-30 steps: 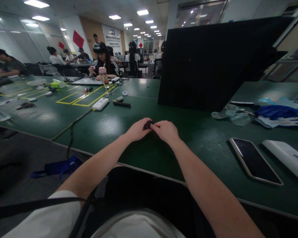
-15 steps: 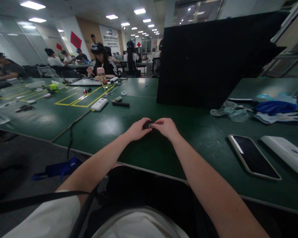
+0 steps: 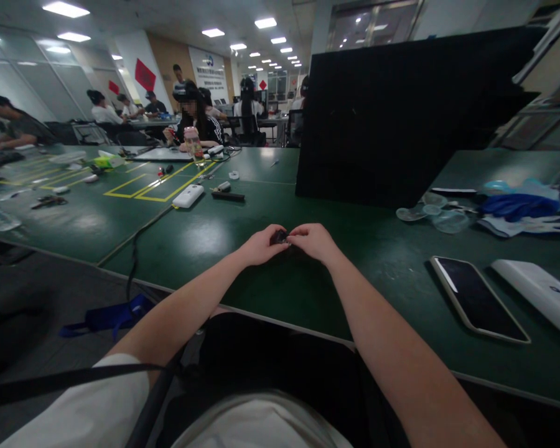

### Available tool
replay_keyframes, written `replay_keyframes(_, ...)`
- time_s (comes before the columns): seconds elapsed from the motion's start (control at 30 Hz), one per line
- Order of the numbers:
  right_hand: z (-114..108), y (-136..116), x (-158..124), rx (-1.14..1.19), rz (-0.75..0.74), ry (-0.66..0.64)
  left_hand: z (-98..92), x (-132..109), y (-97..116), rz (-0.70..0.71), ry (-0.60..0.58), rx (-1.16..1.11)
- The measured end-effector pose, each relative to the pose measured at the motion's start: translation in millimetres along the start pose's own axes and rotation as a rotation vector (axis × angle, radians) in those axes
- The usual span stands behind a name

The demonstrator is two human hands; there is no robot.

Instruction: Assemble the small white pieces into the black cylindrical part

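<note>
My left hand [image 3: 260,244] and my right hand [image 3: 313,241] meet over the dark green table [image 3: 242,274], a little in front of me. Both pinch a small black object [image 3: 279,237] held between their fingertips, just above the table top. The fingers of both hands are curled closed around it. The object is too small and dark to name, and most of it is hidden by my fingers.
A phone [image 3: 476,298] and a white power bank [image 3: 536,296] lie at the right. A black screen [image 3: 401,118] stands behind my hands. Blue gloves [image 3: 518,206] and clear plastic pieces [image 3: 432,216] lie far right. Another white power bank [image 3: 188,195] and a cable [image 3: 135,249] lie left. People sit at the far tables.
Both hands stay together on the small black object, with only slight finger shifts. The view has moved a little.
</note>
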State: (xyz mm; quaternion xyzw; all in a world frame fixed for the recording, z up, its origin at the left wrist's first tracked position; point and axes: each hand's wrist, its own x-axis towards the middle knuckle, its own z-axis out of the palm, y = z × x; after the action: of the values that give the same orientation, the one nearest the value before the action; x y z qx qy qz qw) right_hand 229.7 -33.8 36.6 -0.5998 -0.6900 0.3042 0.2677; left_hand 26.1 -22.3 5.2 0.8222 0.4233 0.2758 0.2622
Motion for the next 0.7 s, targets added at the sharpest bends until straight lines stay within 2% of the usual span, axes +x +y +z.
replay_keyframes(0.07, 4, 2, 3, -0.091, -0.059, 0.085, 1.0, 1, -2, 0.008, 0.001, -0.008)
replay_keyframes(0.13, 6, 3, 4, -0.106, -0.077, 0.109, 1.7, 1, -3, 0.022, -0.005, -0.013)
replay_keyframes(0.37, -8, 3, 1, 0.053, 0.006, -0.09, 1.7, 3, -7, -0.013, 0.003, -0.052)
replay_keyframes(0.57, -4, 3, 3, -0.106, 0.051, -0.047, -0.2, 2, -5, 0.003, -0.033, -0.03)
replay_keyframes(0.7, -1, 5, 4, -0.16, 0.023, -0.02, -0.8, 2, -5, 0.006, -0.036, -0.034)
